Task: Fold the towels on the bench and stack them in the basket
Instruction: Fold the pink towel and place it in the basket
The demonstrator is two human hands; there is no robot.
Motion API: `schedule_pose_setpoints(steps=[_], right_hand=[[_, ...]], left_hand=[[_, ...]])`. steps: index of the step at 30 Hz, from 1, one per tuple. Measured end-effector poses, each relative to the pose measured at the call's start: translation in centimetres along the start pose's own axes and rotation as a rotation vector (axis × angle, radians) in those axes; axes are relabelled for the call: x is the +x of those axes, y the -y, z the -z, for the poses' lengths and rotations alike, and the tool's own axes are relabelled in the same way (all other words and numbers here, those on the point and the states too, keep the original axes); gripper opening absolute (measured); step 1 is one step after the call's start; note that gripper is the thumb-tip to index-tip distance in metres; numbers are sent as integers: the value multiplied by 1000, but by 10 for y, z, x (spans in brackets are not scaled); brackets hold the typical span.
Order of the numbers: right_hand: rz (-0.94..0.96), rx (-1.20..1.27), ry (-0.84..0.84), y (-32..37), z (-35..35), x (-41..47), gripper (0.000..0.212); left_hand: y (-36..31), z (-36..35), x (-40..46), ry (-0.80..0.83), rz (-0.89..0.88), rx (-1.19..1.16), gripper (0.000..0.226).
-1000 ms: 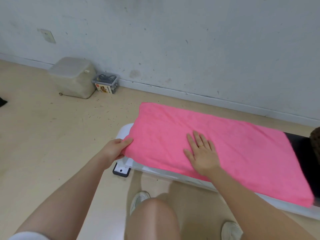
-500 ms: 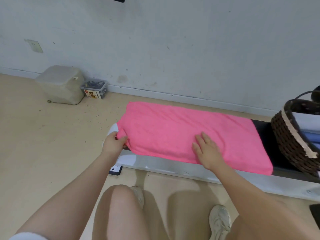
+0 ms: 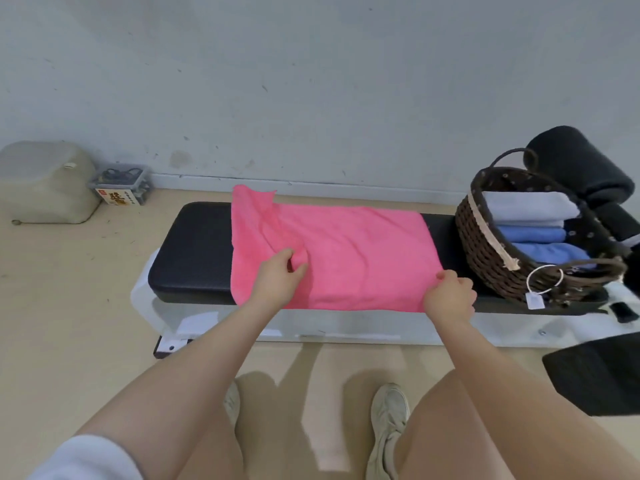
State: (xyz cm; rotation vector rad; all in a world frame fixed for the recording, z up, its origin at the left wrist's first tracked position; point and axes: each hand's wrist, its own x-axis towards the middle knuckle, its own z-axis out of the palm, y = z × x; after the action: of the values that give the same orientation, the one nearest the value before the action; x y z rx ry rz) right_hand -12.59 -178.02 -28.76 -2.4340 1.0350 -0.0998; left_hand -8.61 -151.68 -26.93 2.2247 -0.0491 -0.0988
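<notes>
Looking down from the head camera, I see the pink towel (image 3: 346,258) spread over the black bench (image 3: 194,258) in the middle of the frame, its left part rumpled and one corner lifted toward the wall. My left hand (image 3: 278,280) pinches a fold of cloth near the towel's centre-left, fingers curled into it; my right hand (image 3: 450,296) grips the lower right corner at the bench's front edge. I judge the towel light, soft and limp, so it will sag and crease unless I take it by corners or edges. The basket (image 3: 485,237) sits at centre right on the bench, just beside the towel, with folded white and blue towels inside. Its far side and depth are cut off, and I cannot tell how many layers the pink towel has.
</notes>
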Motion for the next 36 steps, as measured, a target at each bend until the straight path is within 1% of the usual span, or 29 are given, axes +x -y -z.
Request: schedule_pose_setpoints(steps=[2, 4, 6, 7, 8, 9, 10, 11, 12, 13, 14, 15, 16, 17, 18, 19, 20, 23, 24, 25, 26, 28, 29, 30, 31, 32, 34, 36], right_hand=[[-199, 134, 23, -8, 3, 7, 38], [-385, 319, 81, -14, 2, 11, 45], [-451, 544, 136, -20, 1, 12, 49], [-441, 613, 164, -23, 1, 12, 49], [-404, 619, 186, -25, 2, 10, 48], [-334, 509, 196, -27, 3, 8, 48], [-234, 297, 164, -29, 4, 8, 46], [-111, 88, 88, -31, 7, 6, 43], [34, -31, -21, -30, 10, 6, 39], [173, -33, -112, -26, 14, 3, 36], [285, 44, -123, -19, 16, 2, 32], [349, 178, -49, -11, 18, 2, 25], [345, 319, 108, -2, 20, 1, 19], [302, 447, 326, 9, 21, -2, 19], [239, 538, 504, 19, 21, -3, 25], [188, 581, 610, 28, 19, -3, 27], [157, 609, 637, 36, 16, -2, 25], [71, 716, 610, 53, 3, 7, 10], [57, 733, 630, 57, -1, 10, 6], [54, 743, 652, 60, -5, 14, 10], [62, 739, 665, 62, -8, 17, 15], [106, 727, 650, 68, -12, 21, 23], [132, 737, 646, 70, -12, 21, 25], [155, 759, 645, 72, -11, 22, 26], [178, 795, 647, 75, -10, 22, 25], [202, 833, 646, 78, -10, 22, 23], [245, 897, 617, 80, -12, 24, 21], [263, 933, 556, 79, -12, 25, 27]], left_hand=[[-16, -21, 0, 21, -67, 44, 22], [-30, -40, 1, 27, -142, 68, 17], [-41, -58, 2, 36, -180, 68, 8], [-45, -66, 3, 37, -187, 69, 10], [-49, -73, 3, 43, -187, 72, 12], [-53, -81, 4, 53, -187, 74, 13], [-56, -88, 4, 66, -186, 71, 16], [-60, -94, 3, 78, -185, 70, 20], [-64, -100, 3, 90, -185, 68, 22], [-67, -106, 2, 103, -192, 61, 24], [-70, -111, 1, 121, -202, 49, 25], [-72, -116, 0, 148, -218, 33, 24], [-73, -120, -2, 185, -231, 14, 21], [-72, -124, -3, 222, -250, -11, 17], [-71, -126, -4, 255, -263, -36, 15], [-69, -127, -4, 274, -271, -59, 16], [-66, -127, -4, 286, -269, -78, 18], [-62, -115, -2, 323, -272, -181, 22], [-62, -109, -1, 337, -259, -226, 15], [-60, -101, 3, 323, -254, -245, 9], [-58, -93, 10, 267, -264, -227, 15], [-52, -75, 33, 135, -344, -109, 25], [-51, -68, 45, 100, -406, -17, 29], [-52, -62, 58, 103, -473, 70, 33], [-56, -57, 73, 166, -510, 132, 36], [-63, -53, 85, 284, -503, 163, 36], [-75, -50, 104, 574, -429, 196, 36], [-84, -49, 119, 746, -386, 319, 34]])
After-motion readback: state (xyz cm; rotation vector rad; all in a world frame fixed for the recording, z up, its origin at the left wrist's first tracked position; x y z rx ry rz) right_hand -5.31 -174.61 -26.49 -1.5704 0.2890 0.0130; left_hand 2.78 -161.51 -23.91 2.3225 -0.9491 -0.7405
